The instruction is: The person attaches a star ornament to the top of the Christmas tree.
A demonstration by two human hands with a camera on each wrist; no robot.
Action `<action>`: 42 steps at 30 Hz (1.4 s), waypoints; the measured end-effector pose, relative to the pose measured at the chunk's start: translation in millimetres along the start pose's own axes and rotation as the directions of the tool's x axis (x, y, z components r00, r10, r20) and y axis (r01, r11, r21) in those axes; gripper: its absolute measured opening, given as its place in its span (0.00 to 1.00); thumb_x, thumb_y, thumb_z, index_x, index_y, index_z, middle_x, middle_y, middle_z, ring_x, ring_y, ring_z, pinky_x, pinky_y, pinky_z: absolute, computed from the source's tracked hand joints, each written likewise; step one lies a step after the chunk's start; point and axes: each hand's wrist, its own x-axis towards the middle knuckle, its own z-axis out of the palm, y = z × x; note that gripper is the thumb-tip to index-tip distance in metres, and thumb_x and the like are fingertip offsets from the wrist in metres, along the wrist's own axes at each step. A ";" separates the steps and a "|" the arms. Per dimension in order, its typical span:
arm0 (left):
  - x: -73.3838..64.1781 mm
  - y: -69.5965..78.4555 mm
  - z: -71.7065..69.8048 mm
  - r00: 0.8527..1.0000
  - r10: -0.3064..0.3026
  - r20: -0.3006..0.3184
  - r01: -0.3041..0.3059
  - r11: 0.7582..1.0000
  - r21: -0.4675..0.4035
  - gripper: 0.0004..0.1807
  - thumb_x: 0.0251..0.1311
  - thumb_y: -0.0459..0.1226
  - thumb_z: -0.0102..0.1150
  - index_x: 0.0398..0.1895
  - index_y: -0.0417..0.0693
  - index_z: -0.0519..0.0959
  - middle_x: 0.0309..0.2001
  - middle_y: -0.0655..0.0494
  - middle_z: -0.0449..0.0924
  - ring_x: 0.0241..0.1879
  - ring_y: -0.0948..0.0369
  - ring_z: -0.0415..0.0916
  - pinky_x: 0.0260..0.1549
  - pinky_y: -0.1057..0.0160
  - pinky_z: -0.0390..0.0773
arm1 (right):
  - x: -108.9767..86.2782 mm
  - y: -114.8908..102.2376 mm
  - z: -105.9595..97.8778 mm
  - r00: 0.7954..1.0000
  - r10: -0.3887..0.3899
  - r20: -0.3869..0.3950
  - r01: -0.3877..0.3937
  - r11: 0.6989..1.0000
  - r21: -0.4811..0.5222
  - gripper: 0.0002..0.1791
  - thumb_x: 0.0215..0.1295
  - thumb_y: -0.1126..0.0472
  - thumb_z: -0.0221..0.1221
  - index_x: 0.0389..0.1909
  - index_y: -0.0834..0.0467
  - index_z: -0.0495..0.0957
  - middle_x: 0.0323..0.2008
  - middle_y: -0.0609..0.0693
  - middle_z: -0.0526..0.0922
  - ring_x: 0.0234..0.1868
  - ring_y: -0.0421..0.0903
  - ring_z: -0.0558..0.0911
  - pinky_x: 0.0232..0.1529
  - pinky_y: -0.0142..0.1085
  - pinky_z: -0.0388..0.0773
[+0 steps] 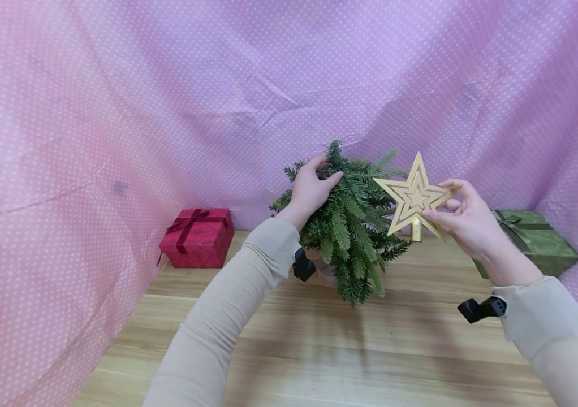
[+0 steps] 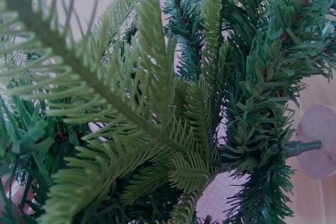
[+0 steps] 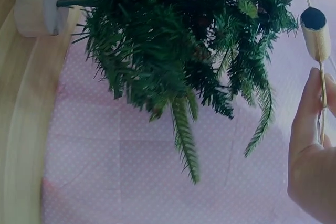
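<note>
A small green artificial Christmas tree [image 1: 355, 226] stands on the table. My left hand [image 1: 311, 186] grips it near the top, thumb in front and fingertips partly hidden among the needles. To the right of the tree, my right hand [image 1: 472, 226] pinches a gold star tree topper [image 1: 416, 195] by its right side, thumb on the front face. The star is upright and apart from the tree. Its hollow, open-ended socket [image 3: 316, 38] shows in the right wrist view. Branches [image 2: 257, 93] fill the left wrist view, where a fingertip shows at the lower left edge.
A red gift box [image 1: 202, 240] with a dark ribbon sits at the back left. Behind my right forearm is a green gift box [image 1: 548, 240]. The tree has a round wooden base [image 3: 39, 9]. Pink dotted cloth [image 1: 218, 85] hangs around the wooden table [image 1: 319, 350].
</note>
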 end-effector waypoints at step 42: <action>-2.1 1.1 1.5 1.000 0.008 -0.007 -0.008 1.000 0.009 0.29 0.64 0.44 0.57 0.68 0.52 0.66 0.64 0.54 0.69 0.55 0.58 0.72 0.48 0.58 0.76 | 54.9 -38.0 50.6 0.972 -0.063 -0.225 -0.040 0.903 -0.427 0.28 0.57 0.72 0.62 0.50 0.48 0.59 0.37 0.46 0.73 0.33 0.33 0.79 0.33 0.24 0.79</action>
